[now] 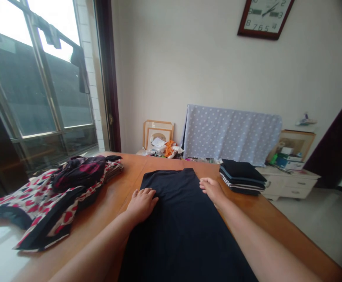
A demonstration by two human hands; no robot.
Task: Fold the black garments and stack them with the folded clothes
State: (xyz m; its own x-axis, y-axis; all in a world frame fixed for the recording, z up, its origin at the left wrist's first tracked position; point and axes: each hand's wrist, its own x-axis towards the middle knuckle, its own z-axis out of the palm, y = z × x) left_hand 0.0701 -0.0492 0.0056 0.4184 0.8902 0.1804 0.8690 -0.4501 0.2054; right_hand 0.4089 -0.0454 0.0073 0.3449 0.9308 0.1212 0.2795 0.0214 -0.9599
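A long dark navy garment (182,227) lies flat on the wooden table, running from its far part down to the bottom of the view. My left hand (143,203) rests palm down on the garment's left edge, its fingers stretched over the cloth. At the opposite edge, my right hand (213,190) has its fingers curled inward. Whether cloth is pinched in them is hidden. Just right of this hand stands a neat stack of folded clothes (243,176), mostly dark with a few lighter layers.
The wooden table (129,176) bears a loose heap of clothes (62,192) at left, some heart-patterned. Behind it, a polka-dot cloth (232,133) drapes over something. Papers and an orange bag (169,149) lie near framed pictures. A white cabinet (294,184) stands at right, windows at left.
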